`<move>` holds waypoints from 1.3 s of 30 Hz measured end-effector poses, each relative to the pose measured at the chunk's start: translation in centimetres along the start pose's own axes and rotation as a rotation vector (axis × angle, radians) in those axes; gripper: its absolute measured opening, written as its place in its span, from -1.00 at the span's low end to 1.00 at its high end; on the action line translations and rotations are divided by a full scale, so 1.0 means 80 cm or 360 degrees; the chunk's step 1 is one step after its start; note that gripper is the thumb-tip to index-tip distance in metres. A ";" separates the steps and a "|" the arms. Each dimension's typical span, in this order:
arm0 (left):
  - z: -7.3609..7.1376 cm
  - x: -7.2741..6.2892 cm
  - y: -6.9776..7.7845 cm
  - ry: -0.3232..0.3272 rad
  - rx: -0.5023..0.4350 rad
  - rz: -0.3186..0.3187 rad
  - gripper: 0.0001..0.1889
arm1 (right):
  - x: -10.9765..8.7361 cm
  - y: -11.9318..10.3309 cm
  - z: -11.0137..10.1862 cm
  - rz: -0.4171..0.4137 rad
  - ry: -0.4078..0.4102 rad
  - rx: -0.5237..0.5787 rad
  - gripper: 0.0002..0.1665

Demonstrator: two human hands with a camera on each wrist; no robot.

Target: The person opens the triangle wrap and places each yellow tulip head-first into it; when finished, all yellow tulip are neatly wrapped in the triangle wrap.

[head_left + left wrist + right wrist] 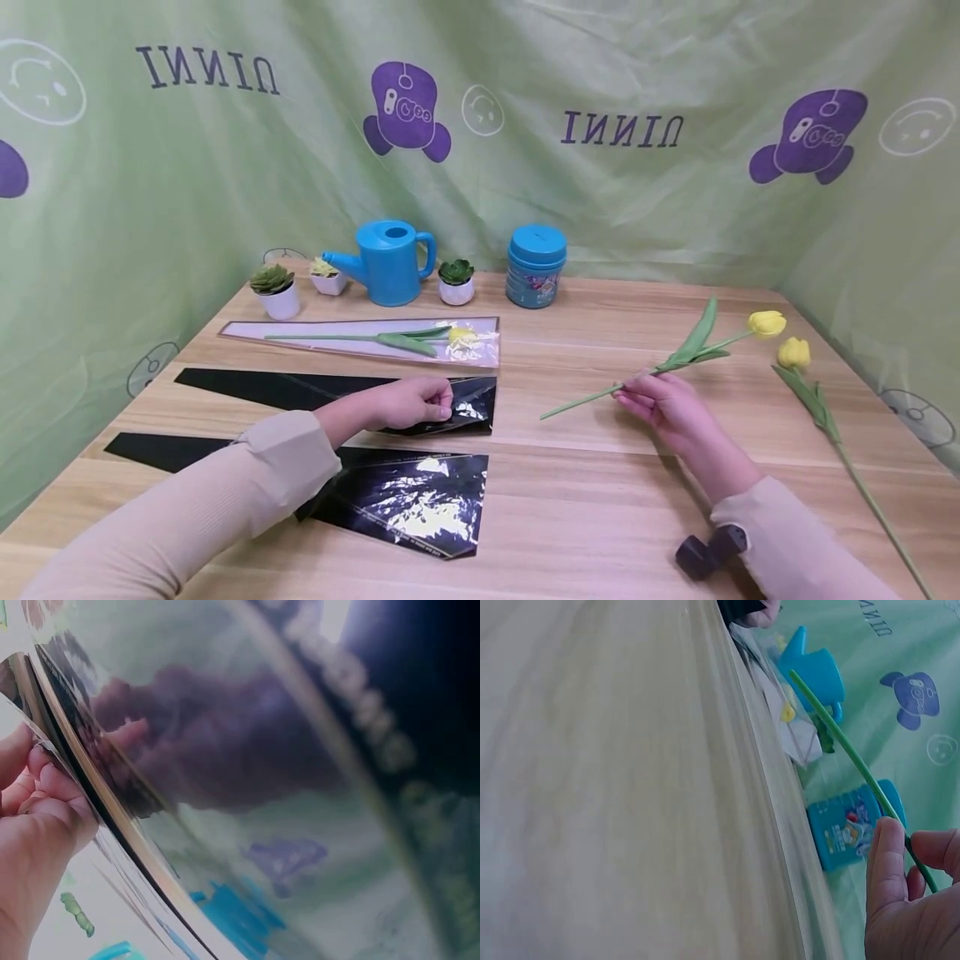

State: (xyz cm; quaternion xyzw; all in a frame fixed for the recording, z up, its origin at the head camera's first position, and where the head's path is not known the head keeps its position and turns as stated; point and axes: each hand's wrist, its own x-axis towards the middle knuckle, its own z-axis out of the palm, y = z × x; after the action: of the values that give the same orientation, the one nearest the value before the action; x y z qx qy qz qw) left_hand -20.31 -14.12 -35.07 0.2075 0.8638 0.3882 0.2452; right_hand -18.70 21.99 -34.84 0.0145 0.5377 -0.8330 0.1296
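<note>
My right hand (671,408) pinches the green stem (847,746) of a yellow artificial tulip (693,342) between thumb and fingers, its bare end pointing left and its bloom to the right. On the left, my left hand (412,404) pinches the film of the middle black flower sleeve (480,408) near its wide end; the left wrist view shows the fingertips (56,780) at its edge. Nearer the front lies another black sleeve (420,500), flat and glossy. Behind, a pale sleeve (360,327) holds a yellow tulip (459,334).
Another yellow tulip (825,425) lies along the right side of the table. At the back stand a blue watering can (390,262), a blue-lidded jar (536,267) and several small potted succulents (279,292). A green printed curtain (480,192) hangs behind.
</note>
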 end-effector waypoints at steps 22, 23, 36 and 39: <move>0.003 0.004 -0.003 -0.0013 -0.0001 0.0052 -0.90 | 0.023 0.030 0.053 0.0084 0.0001 -0.0164 -0.75; 0.003 0.004 -0.004 -0.0016 -0.0001 0.0052 -0.90 | 0.024 0.032 0.055 0.0087 0.0011 -0.0167 -0.77; 0.001 0.004 -0.004 -0.0010 -0.0029 0.0031 -0.91 | 0.029 0.053 0.085 0.0035 0.0098 -0.0218 -0.85; 0.001 0.004 -0.004 -0.0008 -0.0039 0.0028 -0.91 | 0.032 0.056 0.089 0.0024 0.0115 -0.0219 -0.85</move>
State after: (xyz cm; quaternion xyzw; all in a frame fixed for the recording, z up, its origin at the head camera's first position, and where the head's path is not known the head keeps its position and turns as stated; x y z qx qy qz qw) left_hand -20.61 -14.08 -35.45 0.2130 0.8564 0.4005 0.2466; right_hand -19.33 13.37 -36.23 0.0398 0.5978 -0.7920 0.1171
